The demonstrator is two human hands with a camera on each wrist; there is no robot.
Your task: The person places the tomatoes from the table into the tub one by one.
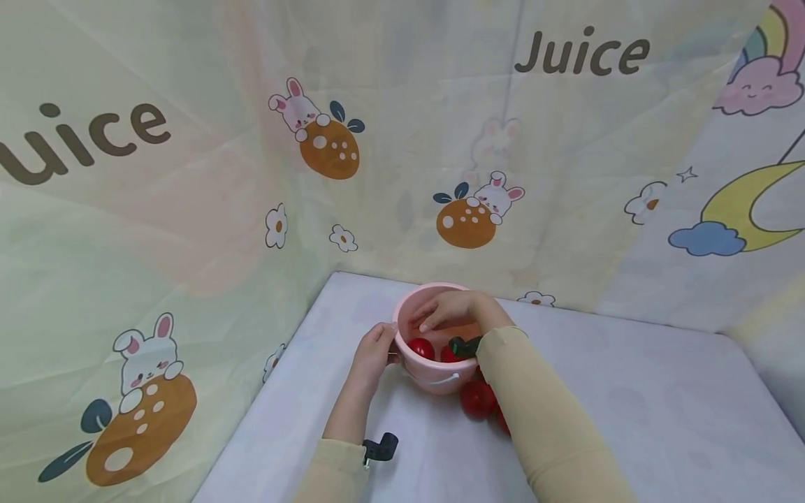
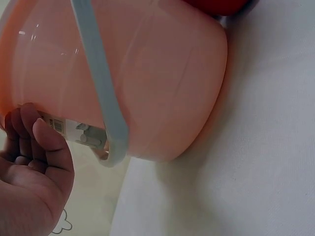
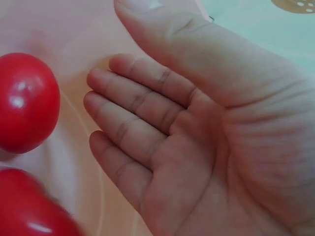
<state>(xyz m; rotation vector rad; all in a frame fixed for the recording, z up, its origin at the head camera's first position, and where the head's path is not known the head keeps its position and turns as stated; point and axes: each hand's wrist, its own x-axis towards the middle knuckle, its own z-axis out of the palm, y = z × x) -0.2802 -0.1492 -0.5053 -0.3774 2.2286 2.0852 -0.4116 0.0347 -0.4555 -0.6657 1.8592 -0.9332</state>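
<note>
A pink bucket [image 1: 418,370] stands on the white-covered table, its mouth tilted toward me. My left hand [image 1: 377,344] holds its left rim, thumb at the edge and fingers curled against the outside wall. The pale handle [image 2: 98,69] hangs down that wall in the left wrist view, near a label [image 2: 81,133]. Inside the bucket is my right hand [image 1: 449,308], palm facing the camera and fingers loosely extended, with nothing in it. Two shiny red tomatoes, one whole in view [image 1: 421,348] and one partly covered [image 3: 34,206], lie in the bucket beside its fingertips.
More red tomatoes [image 1: 478,399] lie on the table against the bucket's right side, partly hidden by my right sleeve [image 1: 541,412]. Cloth walls printed with rabbits [image 1: 333,150] rise behind and left of the table [image 1: 641,412].
</note>
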